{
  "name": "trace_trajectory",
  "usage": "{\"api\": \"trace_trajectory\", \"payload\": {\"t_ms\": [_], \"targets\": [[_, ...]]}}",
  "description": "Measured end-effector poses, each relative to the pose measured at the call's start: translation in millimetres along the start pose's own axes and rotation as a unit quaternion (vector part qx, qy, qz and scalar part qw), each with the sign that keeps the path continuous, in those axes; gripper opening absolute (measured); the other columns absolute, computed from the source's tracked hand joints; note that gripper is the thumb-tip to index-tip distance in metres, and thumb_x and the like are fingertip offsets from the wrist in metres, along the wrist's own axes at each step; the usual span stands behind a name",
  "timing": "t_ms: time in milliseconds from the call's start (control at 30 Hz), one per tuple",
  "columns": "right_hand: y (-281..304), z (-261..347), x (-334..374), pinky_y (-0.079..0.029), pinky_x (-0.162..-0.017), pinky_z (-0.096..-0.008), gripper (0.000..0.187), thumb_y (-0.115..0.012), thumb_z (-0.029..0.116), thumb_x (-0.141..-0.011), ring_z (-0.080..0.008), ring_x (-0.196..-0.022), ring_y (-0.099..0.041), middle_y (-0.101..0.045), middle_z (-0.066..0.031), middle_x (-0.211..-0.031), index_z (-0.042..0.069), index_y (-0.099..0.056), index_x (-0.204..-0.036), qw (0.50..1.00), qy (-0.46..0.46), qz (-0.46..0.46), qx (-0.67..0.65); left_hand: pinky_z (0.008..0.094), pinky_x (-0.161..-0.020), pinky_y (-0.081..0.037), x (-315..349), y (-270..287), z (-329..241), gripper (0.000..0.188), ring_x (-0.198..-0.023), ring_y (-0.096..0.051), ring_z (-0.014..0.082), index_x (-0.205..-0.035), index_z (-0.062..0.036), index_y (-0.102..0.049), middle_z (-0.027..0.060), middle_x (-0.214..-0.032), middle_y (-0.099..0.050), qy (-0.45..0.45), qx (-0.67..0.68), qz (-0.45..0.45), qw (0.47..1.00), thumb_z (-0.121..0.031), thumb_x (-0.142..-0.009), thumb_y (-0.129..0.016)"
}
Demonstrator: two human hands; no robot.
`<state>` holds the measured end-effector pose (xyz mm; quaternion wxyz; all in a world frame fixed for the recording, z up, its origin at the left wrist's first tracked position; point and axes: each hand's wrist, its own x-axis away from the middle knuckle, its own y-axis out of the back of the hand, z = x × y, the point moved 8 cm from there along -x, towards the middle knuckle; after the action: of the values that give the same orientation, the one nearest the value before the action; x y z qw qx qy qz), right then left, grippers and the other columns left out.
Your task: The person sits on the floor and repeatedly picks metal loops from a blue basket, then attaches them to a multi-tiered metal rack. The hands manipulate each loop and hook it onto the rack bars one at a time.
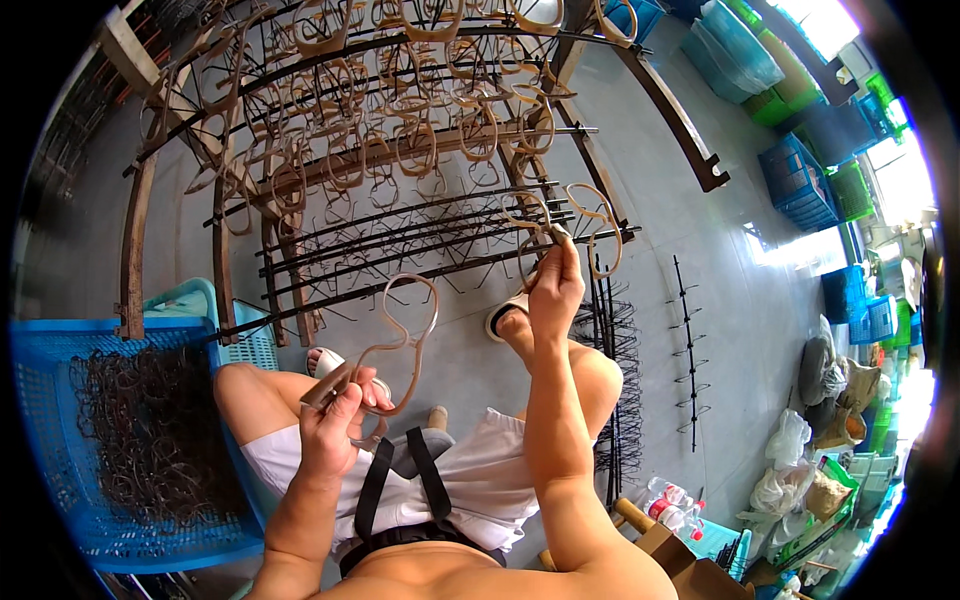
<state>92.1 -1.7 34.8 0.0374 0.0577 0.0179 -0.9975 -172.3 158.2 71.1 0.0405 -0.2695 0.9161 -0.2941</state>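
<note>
In my left hand (pixel 335 420), low over my lap, the fingers are closed around a tan, loop-shaped piece (pixel 417 350) with a narrow waist; a flat brown part juts out beside the fingers. My right hand (pixel 556 290) reaches forward to the right end of a hook rack, thumb and fingers pinched. They grip a similar tan loop-shaped piece (pixel 617 240), whose curves spread to both sides of the fingertips. Ahead, black rods (pixel 370 245) with thin wire hooks lie across a wooden rack (pixel 140 235). Many more tan loops (pixel 415 150) hang from its farther rods.
At left stands a blue crate (pixel 60 400) with dark wire pieces (pixel 150 430), against a teal basket (pixel 250 350). A hooked rod (pixel 688 350) lies on the floor right of a rod bundle (pixel 615 430). Bags (pixel 785 490), bottles (pixel 675 510) and blue crates (pixel 795 180) line the right.
</note>
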Motion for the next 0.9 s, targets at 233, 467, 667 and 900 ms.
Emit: {"api": "trace_trajectory", "payload": {"t_ms": [233,467,667,900], "targets": [[12,-13,7,-0.044,-0.051,-0.0213,0.027,-0.046,0.009,-0.092,-0.0070,-0.062,-0.050,-0.051,-0.0026,-0.075,0.000,-0.047,-0.118,0.998,-0.047,-0.025,-0.038,0.0368,-0.076,-0.047,-1,-11,11,0.024,-0.079,-0.053,0.0211,-0.106,0.0028,-0.054,0.0083,-0.085,-0.054,0.041,0.085,-0.005,0.996,-0.014,-0.089,-0.055],[-23,55,102,-0.038,-0.091,-0.0340,0.039,-0.046,0.012,-0.093,-0.0193,-0.098,-0.050,-0.052,-0.0109,-0.105,-0.003,-0.037,-0.128,0.978,0.084,0.193,0.002,0.0344,-0.081,-0.047,-3,-21,25,0.024,-0.086,-0.057,0.0210,-0.110,0.0001,-0.056,0.0067,-0.085,-0.056,0.056,0.091,-0.017,0.994,-0.014,-0.091,-0.052],[-52,64,131,-0.043,-0.055,-0.0203,0.024,-0.036,0.006,-0.096,-0.0095,-0.063,-0.052,-0.055,-0.0054,-0.075,-0.003,-0.039,-0.118,0.985,0.016,0.153,-0.073,0.0174,-0.058,-0.038,-5,-28,23,0.021,-0.066,-0.047,0.0031,-0.111,-0.0002,-0.054,0.0002,-0.080,-0.056,0.052,-0.124,-0.034,0.990,-0.008,-0.091,-0.051],[-37,-6,48,-0.031,-0.037,-0.0181,0.020,-0.043,0.014,-0.096,-0.0033,-0.044,-0.038,-0.047,0.0016,-0.060,0.003,-0.052,-0.111,0.999,0.033,-0.037,0.013,0.0171,-0.066,-0.029,5,2,32,0.042,-0.075,-0.034,0.0042,-0.121,-0.0029,-0.044,-0.0040,-0.086,-0.039,0.101,-0.014,0.002,0.995,-0.017,-0.083,-0.052]]}}
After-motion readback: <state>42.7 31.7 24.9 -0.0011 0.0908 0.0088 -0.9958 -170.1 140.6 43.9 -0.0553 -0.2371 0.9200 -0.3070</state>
